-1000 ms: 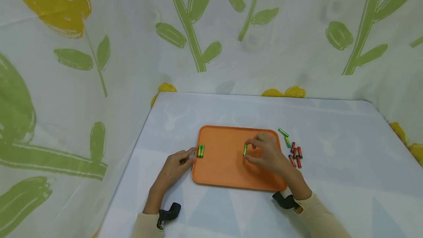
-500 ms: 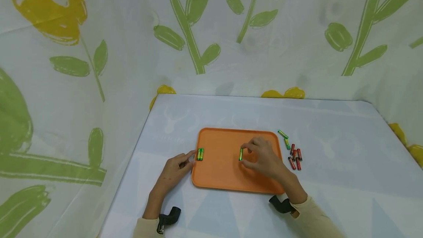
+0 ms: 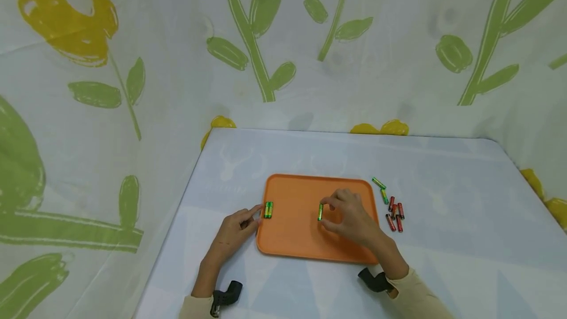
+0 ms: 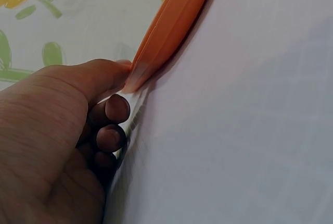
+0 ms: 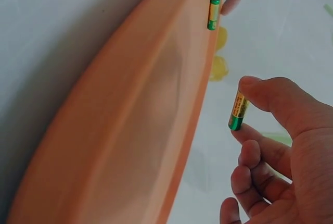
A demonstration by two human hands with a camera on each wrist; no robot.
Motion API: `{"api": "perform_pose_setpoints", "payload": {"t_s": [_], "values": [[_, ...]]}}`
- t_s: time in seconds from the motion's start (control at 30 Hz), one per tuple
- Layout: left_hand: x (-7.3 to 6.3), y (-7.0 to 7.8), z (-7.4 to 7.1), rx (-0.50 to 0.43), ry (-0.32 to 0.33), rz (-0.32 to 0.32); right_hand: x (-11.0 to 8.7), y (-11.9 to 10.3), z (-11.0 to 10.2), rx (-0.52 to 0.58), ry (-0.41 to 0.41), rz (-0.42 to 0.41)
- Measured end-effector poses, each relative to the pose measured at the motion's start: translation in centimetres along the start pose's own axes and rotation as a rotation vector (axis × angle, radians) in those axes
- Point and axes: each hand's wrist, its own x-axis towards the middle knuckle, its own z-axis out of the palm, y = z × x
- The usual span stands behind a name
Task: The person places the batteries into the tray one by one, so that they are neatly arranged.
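Observation:
An orange tray (image 3: 292, 240) lies on the table. At its left edge my left hand (image 3: 232, 233) holds the rim with thumb and index finger; the other fingers (image 4: 110, 138) are curled below. Two green-and-yellow batteries (image 3: 268, 210) lie side by side inside the tray by that edge. Above the tray's right half, my right hand (image 3: 350, 218) pinches another green-and-yellow battery (image 3: 320, 212) by its ends between thumb and index finger. That battery (image 5: 239, 111) shows its green end downward in the right wrist view, apart from the tray.
Right of the tray, two loose green batteries (image 3: 384, 196) lie near several red batteries (image 3: 392, 222). A pale patterned cloth covers the table (image 3: 456, 210). A curtain with printed flowers (image 3: 177, 63) hangs behind and at the left.
My right hand has moved a little left over the tray with the battery between its fingers. My left hand has kept its place at the rim.

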Motion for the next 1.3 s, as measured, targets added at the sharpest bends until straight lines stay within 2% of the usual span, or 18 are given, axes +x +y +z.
{"api": "perform_pose_setpoints", "payload": {"t_s": [0.3,0.53,0.73,0.9,1.3], "values": [[-0.1,0.1,-0.1,-0.012,-0.008,-0.022,0.4,-0.2,0.2,-0.023,0.018,-0.031],[-0.1,-0.3,0.1,0.029,0.011,0.017,0.6,-0.9,0.2,0.001,-0.001,-0.016],[0.0,-0.3,0.1,0.030,0.008,0.010,0.9,-1.2,0.4,0.010,-0.028,-0.007],[0.0,0.0,0.0,-0.008,-0.010,-0.028,1.2,-1.3,0.5,0.013,-0.040,-0.013],[0.1,0.1,0.1,0.037,-0.008,-0.055,1.7,-2.0,0.8,0.034,-0.056,-0.015]]}}
